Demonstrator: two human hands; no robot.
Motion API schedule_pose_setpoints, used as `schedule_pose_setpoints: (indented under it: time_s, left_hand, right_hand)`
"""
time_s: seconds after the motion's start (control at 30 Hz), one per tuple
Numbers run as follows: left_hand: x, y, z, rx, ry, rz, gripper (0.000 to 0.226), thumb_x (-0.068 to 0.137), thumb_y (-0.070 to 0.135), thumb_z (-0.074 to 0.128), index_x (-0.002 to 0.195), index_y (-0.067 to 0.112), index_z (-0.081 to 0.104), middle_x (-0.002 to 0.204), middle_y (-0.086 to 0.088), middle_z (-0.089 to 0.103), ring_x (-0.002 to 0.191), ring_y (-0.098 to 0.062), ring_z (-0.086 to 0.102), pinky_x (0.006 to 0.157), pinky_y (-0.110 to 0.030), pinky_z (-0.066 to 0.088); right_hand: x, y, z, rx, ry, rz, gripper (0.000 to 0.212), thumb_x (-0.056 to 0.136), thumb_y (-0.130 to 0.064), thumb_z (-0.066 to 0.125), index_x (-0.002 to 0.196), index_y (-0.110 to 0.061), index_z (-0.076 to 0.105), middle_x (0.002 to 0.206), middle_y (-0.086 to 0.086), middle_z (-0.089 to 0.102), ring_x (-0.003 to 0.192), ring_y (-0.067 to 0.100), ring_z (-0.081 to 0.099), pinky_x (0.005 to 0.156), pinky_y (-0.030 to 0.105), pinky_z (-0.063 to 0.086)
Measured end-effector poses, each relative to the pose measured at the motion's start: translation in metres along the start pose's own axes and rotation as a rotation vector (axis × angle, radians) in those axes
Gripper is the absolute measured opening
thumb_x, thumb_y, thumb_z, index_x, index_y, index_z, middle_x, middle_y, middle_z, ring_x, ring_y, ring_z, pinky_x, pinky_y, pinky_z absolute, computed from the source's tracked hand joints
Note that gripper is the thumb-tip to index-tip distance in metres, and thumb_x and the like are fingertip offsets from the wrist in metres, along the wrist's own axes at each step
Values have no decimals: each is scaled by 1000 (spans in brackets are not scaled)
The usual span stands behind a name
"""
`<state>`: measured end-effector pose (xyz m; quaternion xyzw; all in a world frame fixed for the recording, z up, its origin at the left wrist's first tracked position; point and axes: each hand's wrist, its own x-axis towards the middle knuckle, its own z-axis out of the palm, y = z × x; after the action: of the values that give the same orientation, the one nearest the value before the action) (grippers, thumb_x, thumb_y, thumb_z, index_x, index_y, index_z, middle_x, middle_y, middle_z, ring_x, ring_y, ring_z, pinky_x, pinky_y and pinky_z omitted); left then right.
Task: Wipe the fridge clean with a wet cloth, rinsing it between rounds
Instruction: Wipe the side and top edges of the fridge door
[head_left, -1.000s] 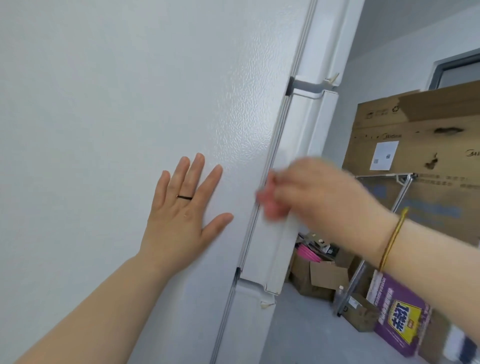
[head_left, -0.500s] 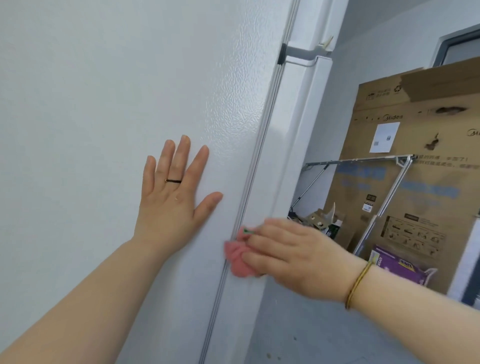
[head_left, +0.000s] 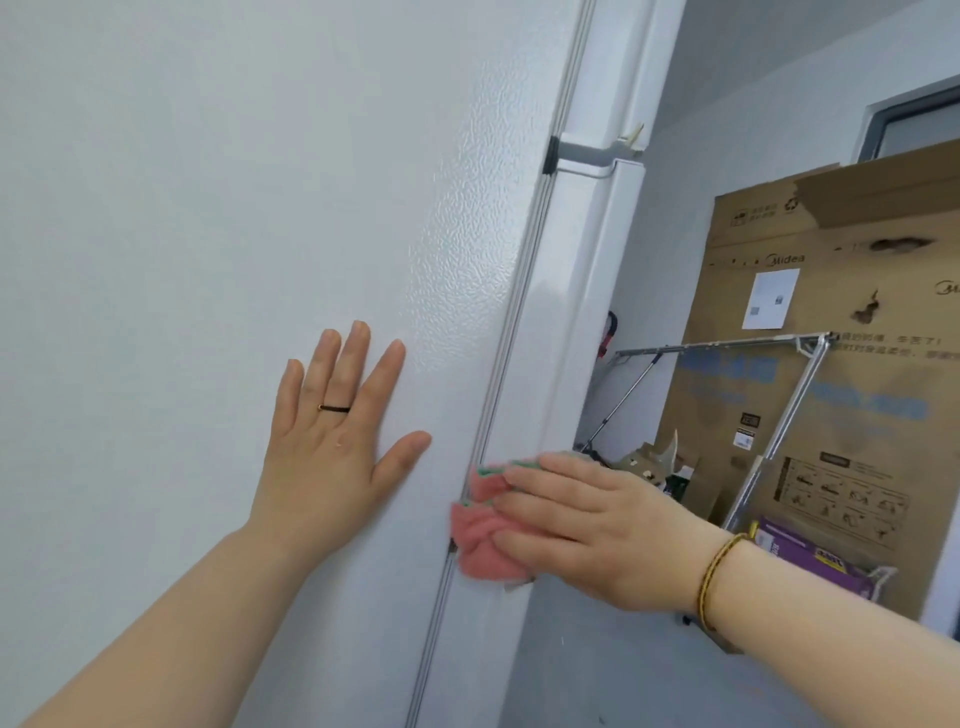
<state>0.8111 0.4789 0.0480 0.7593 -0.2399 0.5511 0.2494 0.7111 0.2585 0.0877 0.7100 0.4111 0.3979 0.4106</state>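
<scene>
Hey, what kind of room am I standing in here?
Probably a home storage or utility room, with a white fridge, a large Midea appliance carton and a metal drying rack.

Place: a home, a storage or utility corner.
Appliance: white fridge (head_left: 208, 208) fills nine o'clock.
Clutter: tall Midea cardboard carton (head_left: 857, 270), metal drying rack (head_left: 727, 344) and purple box (head_left: 810, 558) at three o'clock.
</scene>
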Motion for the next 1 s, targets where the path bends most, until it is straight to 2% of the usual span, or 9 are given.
schedule_pose_setpoints:
  time_s: [0.1,0.17,0.23,0.37,0.47,0.53,0.67,0.83,1.0]
  left_hand:
    - [0,2,-1,-7,-2,-5,64,90,60,10,140,20,20,145,-3,19,134,-20,-2,110,-26,-8]
    - [-3,3,-1,-17,6,-21,65,91,59,10,140,19,21,144,-3,18,134,-19,-2,110,-26,-9]
    - [-6,6,0,-37,11,-44,63,91,58,14,140,19,20,144,-3,17,134,-20,-2,109,-23,-11]
    - [-15,12,1,-99,32,-83,62,86,48,31,139,20,18,144,-3,13,134,-22,3,107,-18,-15]
    - [-36,11,1,-145,11,-102,62,84,48,33,138,22,18,144,-5,10,134,-22,3,109,-22,-8]
    - [-58,6,1,-171,-2,-129,61,86,52,32,137,20,22,146,-8,13,134,-23,5,108,-26,1]
    - [-98,-3,5,-147,-59,-164,65,89,60,20,138,17,25,147,-10,14,135,-21,1,109,-29,4]
    - [-142,-11,15,-111,-156,-182,62,89,62,17,138,23,17,145,-9,9,135,-19,-4,111,-24,-6]
    - [-156,-18,25,-100,-153,-169,61,88,63,18,137,27,10,145,-10,5,134,-21,-8,110,-22,-12]
  right_hand:
    - [21,54,-27,51,-10,72,36,85,-8,42,118,-15,53,122,8,61,124,25,43,110,37,26]
    - [34,94,-44,-41,26,218,37,84,-11,41,119,-12,49,121,13,61,123,25,38,111,35,16]
    - [46,122,-57,-115,67,377,33,86,-13,40,116,-6,54,118,16,62,123,29,40,112,38,13]
    - [68,116,-53,-28,260,605,32,84,-2,39,105,4,63,110,21,64,120,45,47,107,46,16]
    - [59,76,-35,13,336,553,28,82,-1,43,99,3,65,105,18,67,115,36,51,106,43,22]
    - [41,38,-20,75,280,454,28,81,-2,46,100,2,66,105,16,67,113,29,47,106,43,26]
    - [16,-17,-4,217,191,321,29,84,-7,46,101,-2,68,106,11,68,112,23,48,108,38,27]
    - [24,-32,-5,289,196,461,28,90,-16,46,99,-2,69,94,10,70,102,20,51,104,37,30]
    - [10,-77,11,240,126,362,26,91,-15,47,92,-4,71,92,8,71,100,19,52,104,37,32]
